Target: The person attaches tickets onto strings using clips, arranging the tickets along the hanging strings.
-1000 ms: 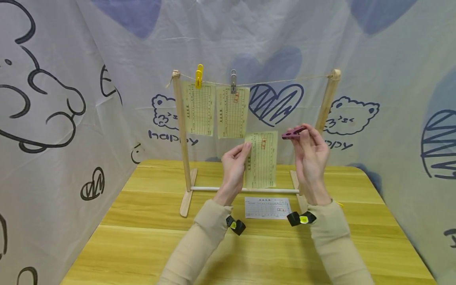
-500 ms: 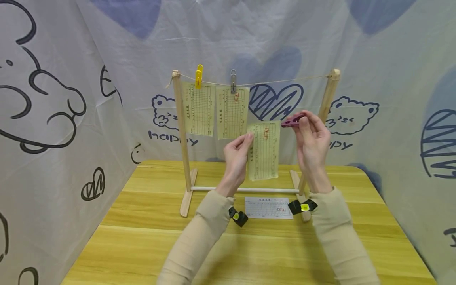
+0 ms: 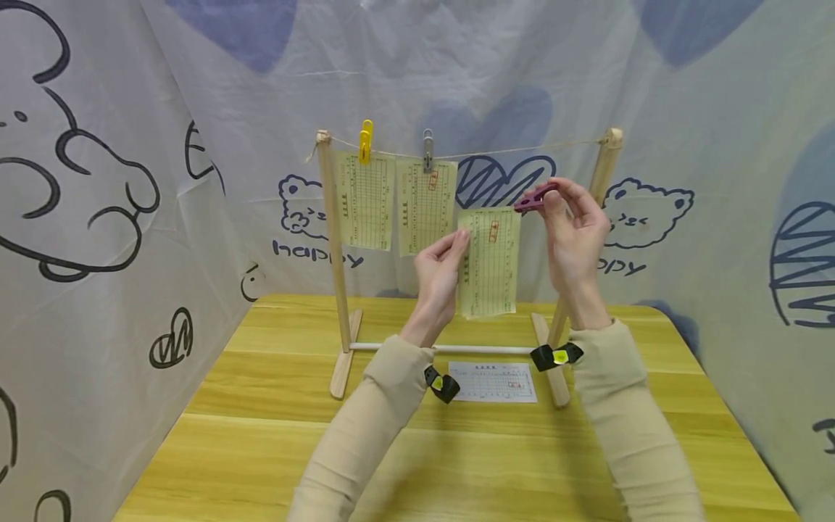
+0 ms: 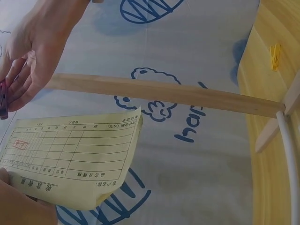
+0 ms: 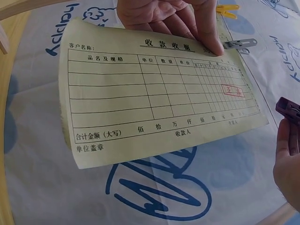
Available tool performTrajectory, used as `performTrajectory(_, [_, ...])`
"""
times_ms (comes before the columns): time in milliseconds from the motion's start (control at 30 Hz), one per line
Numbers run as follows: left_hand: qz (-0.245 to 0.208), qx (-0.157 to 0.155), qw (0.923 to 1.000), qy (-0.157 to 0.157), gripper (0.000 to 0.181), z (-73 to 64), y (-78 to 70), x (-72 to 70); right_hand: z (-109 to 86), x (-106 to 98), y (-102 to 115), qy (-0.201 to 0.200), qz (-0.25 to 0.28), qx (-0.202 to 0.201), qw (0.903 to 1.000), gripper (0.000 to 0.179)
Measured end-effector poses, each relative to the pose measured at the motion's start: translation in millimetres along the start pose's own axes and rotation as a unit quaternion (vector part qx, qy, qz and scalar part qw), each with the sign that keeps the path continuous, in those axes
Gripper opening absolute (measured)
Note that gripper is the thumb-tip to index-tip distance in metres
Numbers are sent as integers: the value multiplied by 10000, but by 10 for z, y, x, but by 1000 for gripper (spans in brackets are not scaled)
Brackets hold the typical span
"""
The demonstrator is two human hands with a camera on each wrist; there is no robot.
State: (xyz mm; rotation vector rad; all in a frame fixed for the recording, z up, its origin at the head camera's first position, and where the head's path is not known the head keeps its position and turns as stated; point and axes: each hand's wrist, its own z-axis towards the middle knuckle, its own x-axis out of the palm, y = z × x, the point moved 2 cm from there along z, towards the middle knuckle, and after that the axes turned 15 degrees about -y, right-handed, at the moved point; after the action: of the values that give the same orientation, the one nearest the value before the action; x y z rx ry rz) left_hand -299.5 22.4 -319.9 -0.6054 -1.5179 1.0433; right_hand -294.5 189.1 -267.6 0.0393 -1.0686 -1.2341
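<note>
The yellow slip [image 3: 489, 262] hangs upright in the air just below the string [image 3: 509, 151], to the right of the two slips already pinned there, and the left hand [image 3: 440, 279] pinches its left edge between thumb and fingertips. The right hand [image 3: 574, 232] grips a dark red peg [image 3: 535, 198] between thumb and fingers, just beside the slip's top right corner and not touching the paper. From the right wrist the slip [image 5: 154, 93] shows its face plainly: a pale yellow form ruled into a grid, black printed characters along the top and bottom, a small red stamp near the right end, and the left hand's fingers [image 5: 206, 33] lying over its upper edge. From the left wrist the paper [image 4: 75, 161] curls a little at its free corner, which the head view does not show, and a yellow peg [image 4: 275, 56] lies on the table [image 4: 276, 93] behind the wooden post [image 4: 164, 91]. Up on the string a yellow peg [image 3: 366, 141] and a grey peg [image 3: 427, 149] each hold a slip. A white slip [image 3: 492, 382] lies flat on the table beside the rack's foot [image 3: 551, 362].
</note>
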Motion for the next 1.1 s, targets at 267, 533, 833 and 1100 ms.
performTrajectory(267, [-121,67,9999,5,26,59,-55,62,104,79,23,73,-214,-117,9997,26])
performTrajectory(533, [-92,78,9999,-48,28,103,-127,122,199,175,49,226,-522,-419,9975,28])
performTrajectory(833, [24,174,9998,-26,28,145,-194,169,275,287,92,213,-1162,-742,9902,18])
performTrajectory(1100, [90,195,9998,2,29,175,-250,210,349,365,126,153,-1330,-475,9899,16])
